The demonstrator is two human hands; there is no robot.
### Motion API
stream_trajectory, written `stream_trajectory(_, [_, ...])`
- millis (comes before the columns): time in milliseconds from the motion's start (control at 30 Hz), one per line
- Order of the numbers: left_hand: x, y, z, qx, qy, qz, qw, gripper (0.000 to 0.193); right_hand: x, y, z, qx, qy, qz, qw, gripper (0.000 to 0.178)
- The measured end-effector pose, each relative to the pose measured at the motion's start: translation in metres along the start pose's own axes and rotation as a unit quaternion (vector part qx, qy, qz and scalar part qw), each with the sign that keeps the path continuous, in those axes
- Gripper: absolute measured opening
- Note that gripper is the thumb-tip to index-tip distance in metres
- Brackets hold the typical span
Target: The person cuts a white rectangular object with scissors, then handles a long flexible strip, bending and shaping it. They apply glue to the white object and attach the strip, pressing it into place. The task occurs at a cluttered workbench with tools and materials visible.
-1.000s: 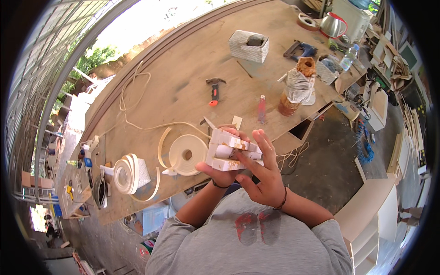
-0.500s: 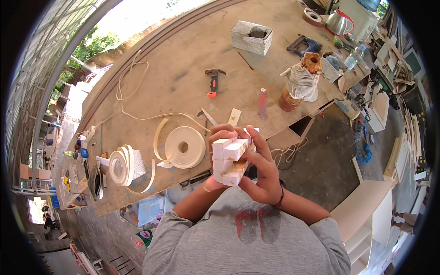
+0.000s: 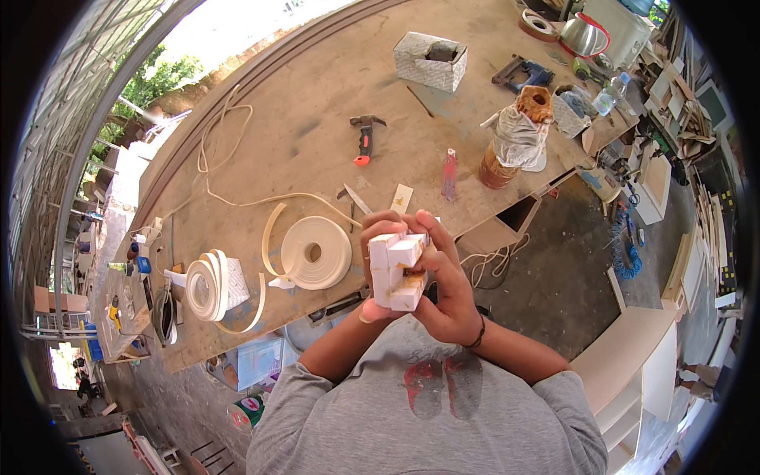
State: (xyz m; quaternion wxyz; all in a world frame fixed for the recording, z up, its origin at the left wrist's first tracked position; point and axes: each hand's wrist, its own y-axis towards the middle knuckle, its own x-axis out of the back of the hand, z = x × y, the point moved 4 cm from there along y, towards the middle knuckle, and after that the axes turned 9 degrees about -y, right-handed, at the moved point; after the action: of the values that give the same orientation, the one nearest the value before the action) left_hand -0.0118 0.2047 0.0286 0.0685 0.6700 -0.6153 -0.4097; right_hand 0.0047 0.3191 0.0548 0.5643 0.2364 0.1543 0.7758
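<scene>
Above the table's near edge, a small stack of white blocks [image 3: 383, 273] with brown glue-like smears sits between my two hands. My left hand [image 3: 370, 229] wraps its far and left sides, with the thumb below. From the right, my right hand [image 3: 450, 297] grips the stack, its fingers bent against the smeared side. Just beyond my fingers lie a pale strip [image 3: 403, 198] with a brown spot and a pointed blade [image 3: 358, 199]. Farther off are a hammer [image 3: 365, 141] with a black and orange handle and a red-handled tool [image 3: 450, 176].
Left of my hands, a large roll of cream edge banding [image 3: 336, 255] and a smaller roll [image 3: 203, 290] lie on the wooden table [image 3: 293, 158]. A cable [image 3: 265, 199] winds across it. To the right stand a cloth-wrapped jar of brown liquid [image 3: 497, 168], a nail gun [image 3: 524, 75] and a box [image 3: 427, 71].
The stack has turned slightly and moved a little toward me in both hands. My right fingers have shifted along its smeared side. The view has shifted slightly.
</scene>
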Motion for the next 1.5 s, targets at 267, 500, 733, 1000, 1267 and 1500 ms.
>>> stream_trajectory(267, [-0.001,0.001,0.002,-0.160,0.167,0.100,0.968,0.109,0.017,-0.015,-0.008,-0.280,0.267,-0.011,0.922,0.028])
stream_trajectory(500, [0.009,-0.032,0.019,-0.211,0.275,0.172,0.922,0.105,0.017,-0.026,-0.012,-0.457,0.402,-0.008,0.793,0.024])
stream_trajectory(733, [-0.010,-0.033,-0.002,-0.219,0.249,0.213,0.919,0.099,0.017,-0.050,-0.029,-0.490,0.407,0.022,0.771,0.025])
stream_trajectory(1000, [-0.010,-0.042,-0.006,-0.197,0.234,0.229,0.924,0.098,0.013,-0.051,-0.024,-0.464,0.403,0.036,0.788,0.044])
stream_trajectory(1267, [-0.007,-0.051,-0.004,-0.177,0.257,0.208,0.927,0.099,0.010,-0.055,-0.030,-0.464,0.412,0.046,0.783,0.043])
stream_trajectory(1500, [-0.010,-0.043,-0.008,-0.186,0.290,0.193,0.919,0.106,0.008,-0.056,-0.032,-0.431,0.350,0.042,0.831,0.035])
